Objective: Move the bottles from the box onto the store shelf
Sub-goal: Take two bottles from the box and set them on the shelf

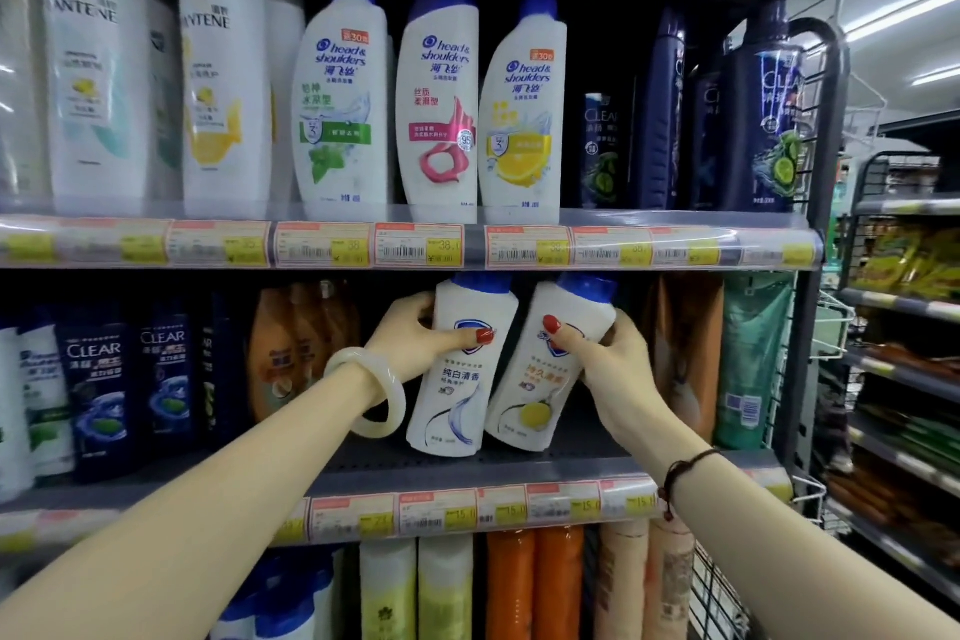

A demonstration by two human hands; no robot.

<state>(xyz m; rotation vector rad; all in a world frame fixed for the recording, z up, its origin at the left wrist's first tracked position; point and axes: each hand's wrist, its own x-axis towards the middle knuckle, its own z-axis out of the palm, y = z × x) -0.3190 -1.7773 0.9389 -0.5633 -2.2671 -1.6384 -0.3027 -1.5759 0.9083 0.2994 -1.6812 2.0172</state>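
Two white bottles with blue caps stand side by side on the middle shelf [519, 470]. My left hand [421, 333] grips the left bottle [460, 395], thumb across its front below the cap. My right hand [602, 353] grips the right bottle [540, 390], which has a yellow lemon picture and tilts to the right. Both bottle bases touch the grey shelf board or sit just above it; their caps reach up to the shelf above. No box is in view.
Orange bottles [291, 353] stand left of my hands, dark Clear bottles [98, 379] further left. Orange and green refill pouches [748, 359] fill the right end. Head & Shoulders bottles [436, 104] line the shelf above. A wire rack [904, 286] stands to the right.
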